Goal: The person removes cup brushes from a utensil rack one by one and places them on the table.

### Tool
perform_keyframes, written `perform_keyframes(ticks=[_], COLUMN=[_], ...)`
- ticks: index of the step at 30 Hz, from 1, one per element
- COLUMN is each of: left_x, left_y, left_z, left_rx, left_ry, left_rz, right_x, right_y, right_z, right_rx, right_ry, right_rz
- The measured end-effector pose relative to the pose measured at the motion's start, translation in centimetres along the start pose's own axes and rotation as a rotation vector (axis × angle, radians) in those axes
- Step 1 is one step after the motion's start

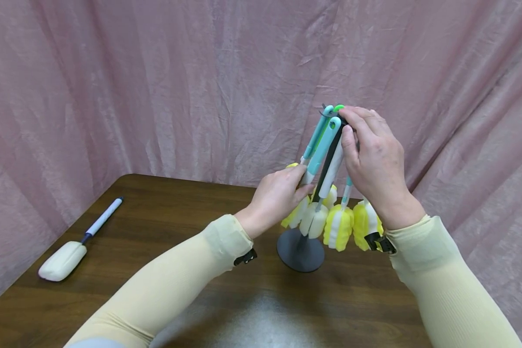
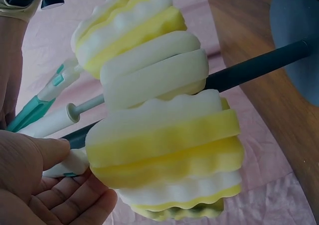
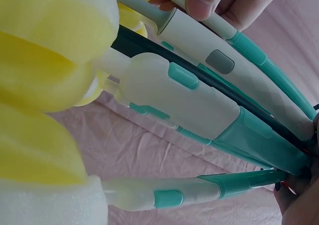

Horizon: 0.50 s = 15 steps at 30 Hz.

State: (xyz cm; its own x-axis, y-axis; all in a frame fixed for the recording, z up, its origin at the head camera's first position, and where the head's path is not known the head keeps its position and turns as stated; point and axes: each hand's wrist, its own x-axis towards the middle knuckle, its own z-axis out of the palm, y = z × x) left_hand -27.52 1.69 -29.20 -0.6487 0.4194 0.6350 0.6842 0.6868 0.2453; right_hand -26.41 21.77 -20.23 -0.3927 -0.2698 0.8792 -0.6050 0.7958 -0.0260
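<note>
- Where the counter [image 1: 165, 212] runs out to its left edge, a loose sponge brush [image 1: 76, 244] lies flat: white foam head, blue-and-white stick handle, well apart from both hands.
- Left hand [image 1: 273, 198]: fingers curled round one teal-and-white brush handle [image 1: 319, 154], low, just above the foam.
- Stand [image 1: 300, 249]: dark round base on the counter, thin dark post rising; looks stiff, probably top-heavy and tippable.
- Hanging brushes [image 1: 339, 224]: ribbed yellow and white foam heads, soft, squashy, likely very light; handles hard smooth plastic, probably a bit slick. Better held by the handle than the foam.
- Right hand [image 1: 374, 159]: fingertips pinch the handle tops at the post's upper end, where the brushes hang.
</note>
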Motion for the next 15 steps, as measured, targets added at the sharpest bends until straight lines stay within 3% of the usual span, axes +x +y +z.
perform_keyframes(ticks=[15], left_x=[-0.35], left_y=[0.01], left_z=[0.39], left_rx=[0.001], left_ry=[0.024], left_rz=[0.008], right_x=[-0.09], right_y=[0.25], right_z=[0.03], right_rx=[-0.014], right_ry=[-0.011], right_rz=[0.011])
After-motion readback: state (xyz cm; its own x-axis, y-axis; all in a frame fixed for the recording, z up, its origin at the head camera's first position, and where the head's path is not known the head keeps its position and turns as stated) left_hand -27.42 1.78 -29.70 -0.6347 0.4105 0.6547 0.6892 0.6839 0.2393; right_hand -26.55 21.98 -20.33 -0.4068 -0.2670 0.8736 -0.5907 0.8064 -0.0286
